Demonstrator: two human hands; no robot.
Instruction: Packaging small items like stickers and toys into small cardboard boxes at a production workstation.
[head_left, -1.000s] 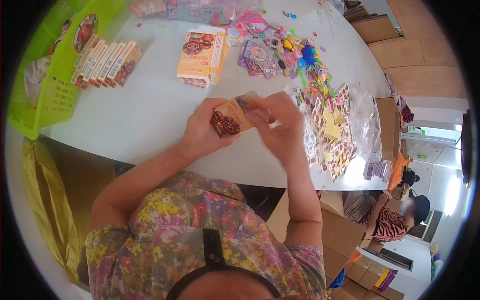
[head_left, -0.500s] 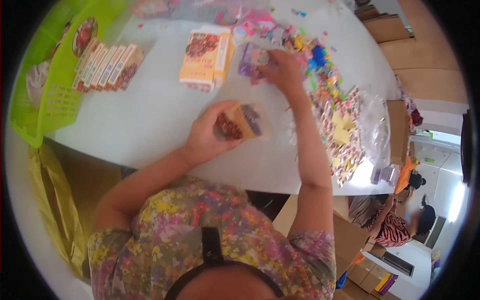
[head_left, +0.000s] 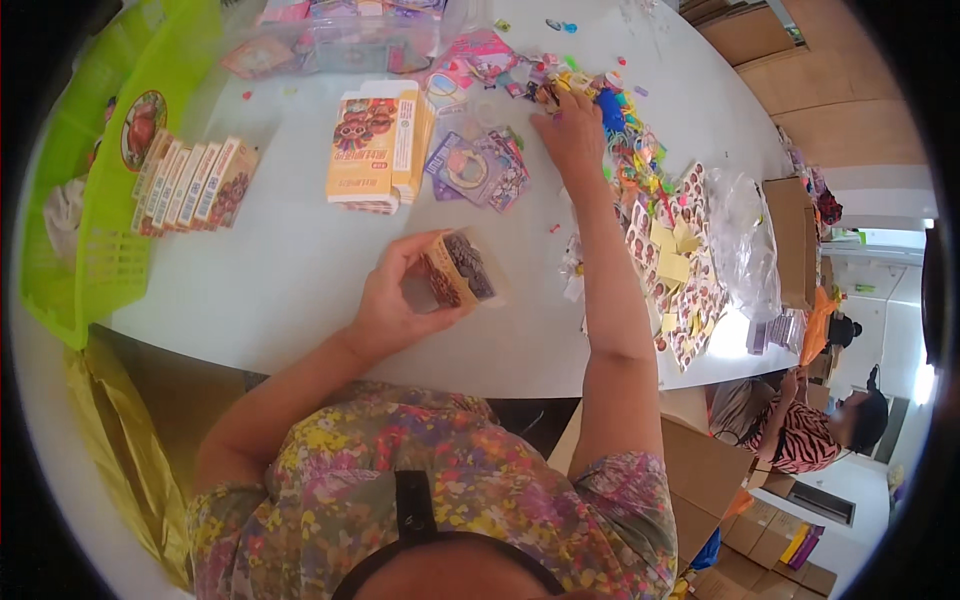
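Nearest, the left hand [head_left: 395, 300] has its fingers curled partway closed around a small printed carton [head_left: 460, 270], held tilted over the white surface [head_left: 290, 290]. Beyond it lie purple cards [head_left: 470, 170], just beside a stack of orange cartons [head_left: 370, 150]. Farther out, the right hand [head_left: 572, 140] has its fingers bent down at a heap of plastic trinkets [head_left: 632, 150]; whether they grip a piece I cannot tell. The step in hand looks like picking out a trinket; the next move calls for a fine pinch that parts one piece from its neighbours, the carton kept steady
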